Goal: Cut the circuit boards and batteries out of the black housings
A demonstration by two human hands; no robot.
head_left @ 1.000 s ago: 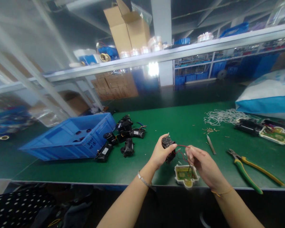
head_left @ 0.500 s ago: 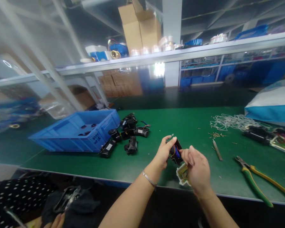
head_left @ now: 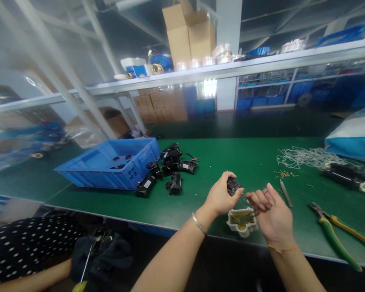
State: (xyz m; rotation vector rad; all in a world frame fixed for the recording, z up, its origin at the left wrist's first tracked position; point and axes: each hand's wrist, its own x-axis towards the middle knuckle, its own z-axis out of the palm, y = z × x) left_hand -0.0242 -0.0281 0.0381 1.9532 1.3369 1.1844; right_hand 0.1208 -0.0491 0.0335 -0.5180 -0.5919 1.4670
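My left hand (head_left: 220, 195) is closed round a small black plastic housing (head_left: 233, 186), held just above the green bench top. Thin wires (head_left: 245, 197) stretch from it to my right hand (head_left: 272, 211), whose curled fingers pinch them. Below the wires, near the bench's front edge, is a white plastic case (head_left: 242, 229) with a yellowish potted inside. Further left on the bench lie several black housings (head_left: 174, 183) with labels and short wires.
A blue bin (head_left: 109, 178) with a few dark parts stands left. Right lie green-and-yellow cutters (head_left: 331, 233), a grey pen-like tool (head_left: 286, 192), screws (head_left: 286, 174) and white ties (head_left: 307, 157). Another person's arm (head_left: 45, 275) is at lower left, and a shelf (head_left: 200, 74) spans above.
The black housing has been turned over in my left hand, hiding its coloured wires. My right hand has drawn away to the right, and the white case now shows more fully.
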